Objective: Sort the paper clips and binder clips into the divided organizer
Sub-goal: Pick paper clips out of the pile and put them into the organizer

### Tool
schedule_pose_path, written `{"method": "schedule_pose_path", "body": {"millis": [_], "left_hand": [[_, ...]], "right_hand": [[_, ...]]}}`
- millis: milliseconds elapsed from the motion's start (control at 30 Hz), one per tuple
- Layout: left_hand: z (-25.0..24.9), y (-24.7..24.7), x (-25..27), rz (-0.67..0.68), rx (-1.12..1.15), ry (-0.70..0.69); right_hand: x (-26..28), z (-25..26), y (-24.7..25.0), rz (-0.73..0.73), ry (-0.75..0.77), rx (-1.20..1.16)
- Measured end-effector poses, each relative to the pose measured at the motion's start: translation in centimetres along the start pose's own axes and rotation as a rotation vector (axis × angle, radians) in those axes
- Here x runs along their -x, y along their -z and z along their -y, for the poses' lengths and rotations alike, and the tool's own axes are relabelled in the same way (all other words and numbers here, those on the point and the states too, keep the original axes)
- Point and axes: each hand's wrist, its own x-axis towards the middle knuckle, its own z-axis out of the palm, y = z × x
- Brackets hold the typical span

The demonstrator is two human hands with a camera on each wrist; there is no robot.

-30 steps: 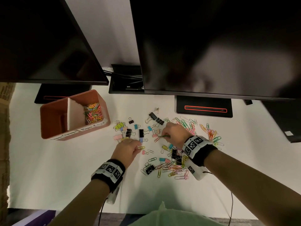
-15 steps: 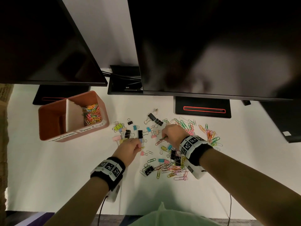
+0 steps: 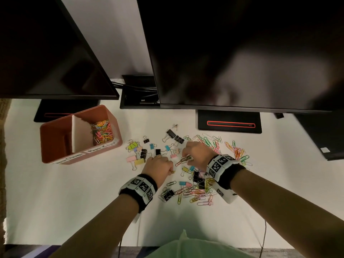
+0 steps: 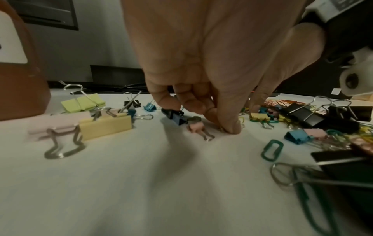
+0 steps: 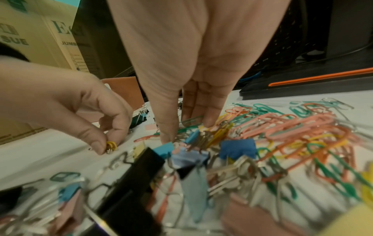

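Note:
My left hand [image 3: 170, 169] pinches a small yellow paper clip [image 5: 111, 146] between thumb and forefinger, low over the white desk [image 3: 55, 202]. In the left wrist view its fingertips [image 4: 230, 127] touch the desk beside a pink binder clip [image 4: 196, 127]. My right hand [image 3: 186, 156] pinches a small bunch of paper clips [image 3: 185, 159]; its thumb and fingers [image 5: 167, 137] close on mixed clips. The terracotta organizer [image 3: 54, 142] stands at the left. Its right compartment holds coloured paper clips [image 3: 101, 132]. Its left compartment shows no clips.
Loose binder clips [image 3: 139, 162] lie between the organizer and my hands. Paper clip piles lie to the right [image 3: 236, 149] and near my right wrist [image 3: 195, 192]. Two dark monitors [image 3: 242, 53] overhang the back of the desk, with their stands [image 3: 229, 121] behind the clips.
My right hand has shifted slightly left and now holds a bunch of clips instead of one. My left hand has drifted a little toward me, still holding its yellow clip.

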Motion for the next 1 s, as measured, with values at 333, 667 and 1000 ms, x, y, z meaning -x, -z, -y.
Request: {"method": "schedule_pose_path", "body": {"millis": [333, 667, 1000], "left_hand": [[-0.3, 0.1, -0.2, 0.023, -0.058, 0.006], [0.2, 0.2, 0.4, -0.054, 0.155, 0.001], [-1.1, -1.1, 2.5, 0.024, 0.113, -0.015]], "right_hand": [[-0.4, 0.2, 0.0, 0.018, -0.061, -0.057], [-0.7, 0.3, -0.1, 0.020, -0.098, -0.055], [-0.7, 0.4, -0.2, 0.024, -0.141, -0.094]]}}
